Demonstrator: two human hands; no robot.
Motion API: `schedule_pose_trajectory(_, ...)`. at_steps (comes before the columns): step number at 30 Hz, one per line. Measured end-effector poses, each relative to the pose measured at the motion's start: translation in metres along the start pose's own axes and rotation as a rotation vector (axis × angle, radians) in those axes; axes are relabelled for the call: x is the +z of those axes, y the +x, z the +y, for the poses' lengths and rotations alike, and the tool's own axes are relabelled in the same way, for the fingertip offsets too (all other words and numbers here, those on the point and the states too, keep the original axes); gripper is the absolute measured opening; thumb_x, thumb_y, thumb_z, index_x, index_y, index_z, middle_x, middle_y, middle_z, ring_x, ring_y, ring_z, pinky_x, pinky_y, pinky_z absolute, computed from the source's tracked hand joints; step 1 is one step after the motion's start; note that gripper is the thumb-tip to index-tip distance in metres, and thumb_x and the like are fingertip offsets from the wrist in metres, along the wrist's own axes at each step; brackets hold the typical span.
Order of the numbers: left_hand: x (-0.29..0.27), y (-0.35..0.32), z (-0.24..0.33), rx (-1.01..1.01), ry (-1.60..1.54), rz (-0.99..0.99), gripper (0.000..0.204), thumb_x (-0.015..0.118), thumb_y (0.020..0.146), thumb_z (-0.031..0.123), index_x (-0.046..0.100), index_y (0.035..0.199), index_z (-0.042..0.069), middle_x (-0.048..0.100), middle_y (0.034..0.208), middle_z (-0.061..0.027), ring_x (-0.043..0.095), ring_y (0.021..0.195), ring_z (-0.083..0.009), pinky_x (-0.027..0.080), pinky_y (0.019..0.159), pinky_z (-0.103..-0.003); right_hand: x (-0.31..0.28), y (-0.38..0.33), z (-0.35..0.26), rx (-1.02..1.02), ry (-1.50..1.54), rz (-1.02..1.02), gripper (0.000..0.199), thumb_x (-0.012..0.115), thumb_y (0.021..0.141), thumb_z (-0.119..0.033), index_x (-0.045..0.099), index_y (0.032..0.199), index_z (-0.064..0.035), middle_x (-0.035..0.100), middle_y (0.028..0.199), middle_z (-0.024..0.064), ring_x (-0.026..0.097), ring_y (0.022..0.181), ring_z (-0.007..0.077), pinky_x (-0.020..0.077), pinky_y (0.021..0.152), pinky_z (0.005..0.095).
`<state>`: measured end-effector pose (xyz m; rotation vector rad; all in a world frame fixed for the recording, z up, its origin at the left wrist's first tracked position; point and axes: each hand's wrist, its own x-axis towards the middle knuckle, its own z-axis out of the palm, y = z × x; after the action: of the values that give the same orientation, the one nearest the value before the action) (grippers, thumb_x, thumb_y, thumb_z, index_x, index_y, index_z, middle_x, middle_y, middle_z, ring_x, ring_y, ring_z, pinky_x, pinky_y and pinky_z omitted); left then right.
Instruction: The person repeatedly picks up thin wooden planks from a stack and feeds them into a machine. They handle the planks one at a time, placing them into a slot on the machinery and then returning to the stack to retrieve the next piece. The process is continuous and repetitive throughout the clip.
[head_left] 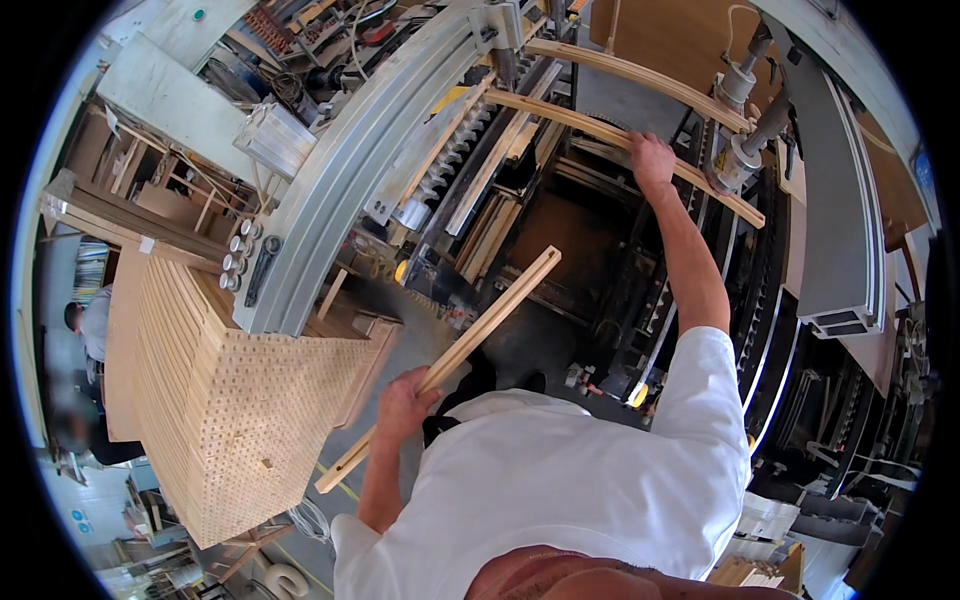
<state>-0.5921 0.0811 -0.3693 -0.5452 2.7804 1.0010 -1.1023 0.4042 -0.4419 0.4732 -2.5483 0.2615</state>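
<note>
My left hand (405, 402) is closed round a pale wooden bar (488, 322), which slants up to the right beside my body, with a small hole near its upper end. My right arm reaches forward over the machine. There my right hand (652, 160) grips a second wooden bar (570, 115) that lies across the machine's two sides; its fingertips are partly hidden. Farther off, a similar wooden bar (650, 75) spans the machine, its right end close to a metal clamping cylinder (737, 85). Another cylinder (745, 160) stands by the right end of the gripped bar.
A large stack of wooden bars (270, 430) stands at my left. Above it runs a thick grey metal beam (350, 190) with knobs. Toothed rails (460, 150) and dark machine rails (650, 310) flank the middle opening. Another person (95, 325) is at the far left.
</note>
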Motion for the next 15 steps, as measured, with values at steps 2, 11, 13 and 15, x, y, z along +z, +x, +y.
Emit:
schedule_pose_trajectory(2, -0.004, -0.004, 0.002, -0.032, -0.043, -0.006, 0.033, 0.076, 0.080, 0.019, 0.065, 0.109, 0.007, 0.066, 0.099, -0.0193, 0.062, 0.093, -0.0404, 0.050, 0.079, -0.044, 0.003, 0.000, 0.002, 0.001, -0.015, -0.001, 0.017, 0.060, 0.087, -0.021, 0.068, 0.100, -0.0172, 0.067, 0.095, 0.0077, 0.066, 0.091, 0.0312, 0.0507, 0.079, 0.0448)
schedule_pose_trajectory(11, -0.078, -0.079, 0.001, -0.147, -0.317, 0.150, 0.034, 0.078, 0.082, 0.011, 0.068, 0.112, 0.000, 0.064, 0.084, -0.0030, 0.056, 0.077, -0.0098, 0.047, 0.069, -0.027, 0.008, 0.005, 0.004, 0.020, -0.050, -0.069, 0.022, 0.058, 0.089, -0.027, 0.068, 0.107, -0.0177, 0.067, 0.101, 0.0094, 0.065, 0.097, 0.0334, 0.0506, 0.081, 0.0482)
schedule_pose_trajectory(13, -0.101, -0.112, -0.017, -0.235, -0.424, 0.268, 0.033, 0.078, 0.084, 0.015, 0.069, 0.112, 0.000, 0.063, 0.085, 0.0001, 0.054, 0.079, -0.0076, 0.046, 0.071, -0.026, 0.000, 0.014, -0.008, 0.057, -0.088, -0.190, 0.023, 0.056, 0.090, -0.027, 0.067, 0.106, -0.0156, 0.068, 0.102, 0.0131, 0.065, 0.097, 0.0367, 0.0515, 0.081, 0.0508)
schedule_pose_trajectory(15, -0.123, -0.143, -0.033, -0.244, -0.485, 0.429, 0.032, 0.076, 0.086, 0.017, 0.069, 0.111, -0.001, 0.062, 0.085, 0.0024, 0.053, 0.079, -0.0064, 0.045, 0.071, -0.025, -0.003, 0.019, -0.008, 0.080, -0.148, -0.255, 0.021, 0.058, 0.089, -0.024, 0.070, 0.104, -0.0139, 0.070, 0.102, 0.0138, 0.068, 0.097, 0.0347, 0.0543, 0.080, 0.0485)
